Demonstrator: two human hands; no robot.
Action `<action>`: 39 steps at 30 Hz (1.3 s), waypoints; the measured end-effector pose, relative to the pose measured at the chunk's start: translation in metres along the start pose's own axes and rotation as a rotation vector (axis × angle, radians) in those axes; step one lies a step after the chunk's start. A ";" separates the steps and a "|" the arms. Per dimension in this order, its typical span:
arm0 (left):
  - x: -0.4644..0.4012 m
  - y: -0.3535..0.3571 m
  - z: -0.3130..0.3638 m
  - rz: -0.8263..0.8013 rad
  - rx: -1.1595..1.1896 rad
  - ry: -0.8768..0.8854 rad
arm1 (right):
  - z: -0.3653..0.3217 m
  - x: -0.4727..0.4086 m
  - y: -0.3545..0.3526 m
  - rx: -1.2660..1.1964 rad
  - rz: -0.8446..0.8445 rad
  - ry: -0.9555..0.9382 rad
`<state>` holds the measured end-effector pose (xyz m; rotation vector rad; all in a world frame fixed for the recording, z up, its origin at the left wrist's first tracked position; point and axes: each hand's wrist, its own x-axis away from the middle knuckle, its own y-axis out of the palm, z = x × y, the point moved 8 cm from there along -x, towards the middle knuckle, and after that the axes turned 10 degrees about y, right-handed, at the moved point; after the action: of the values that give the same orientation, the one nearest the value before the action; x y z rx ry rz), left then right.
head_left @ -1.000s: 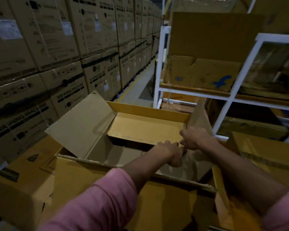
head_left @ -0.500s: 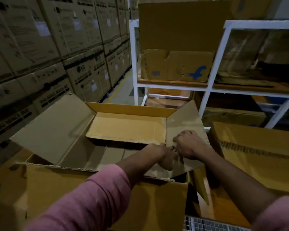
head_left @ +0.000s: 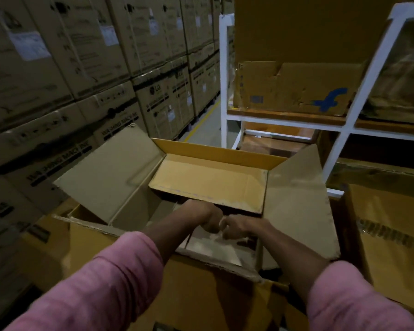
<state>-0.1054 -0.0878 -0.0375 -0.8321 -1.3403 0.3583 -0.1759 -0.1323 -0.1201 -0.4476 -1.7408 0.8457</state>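
Apparently mid-assembly, your left hand (head_left: pixel 207 217) and right hand (head_left: pixel 240 226) sat curled, knuckles touching, inside the open brown cardboard box (head_left: pixel 215 151); what they gripped was hidden. Pressing its pale inner flaps (head_left: pixel 213 250) flat seemed the next need.

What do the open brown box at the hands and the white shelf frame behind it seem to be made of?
The open brown box looks like corrugated cardboard, matte: its torn near edge shows fluting. The white shelf frame seems painted metal, smooth with square edges; painted wood is possible.
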 end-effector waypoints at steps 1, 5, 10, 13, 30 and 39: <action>-0.003 0.002 -0.010 -0.001 0.010 -0.010 | 0.003 -0.011 0.007 0.032 -0.004 0.023; -0.019 0.001 -0.040 -0.013 0.008 -0.013 | 0.007 -0.025 -0.007 0.067 0.204 0.057; -0.037 -0.040 -0.071 0.172 -0.038 -0.051 | -0.010 -0.006 -0.093 -0.049 0.620 -0.058; -0.048 -0.083 -0.094 0.457 -0.012 -0.096 | 0.001 -0.014 -0.132 -0.057 0.675 0.016; -0.153 -0.121 -0.173 0.684 0.200 0.055 | 0.033 -0.084 -0.193 -0.050 0.615 0.220; -0.142 -0.108 -0.167 0.665 0.162 0.052 | 0.021 -0.071 -0.189 -0.051 0.723 0.239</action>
<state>-0.0043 -0.3090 -0.0629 -1.1278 -0.9409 0.9432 -0.1510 -0.3142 -0.0329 -1.2031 -1.3770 1.1888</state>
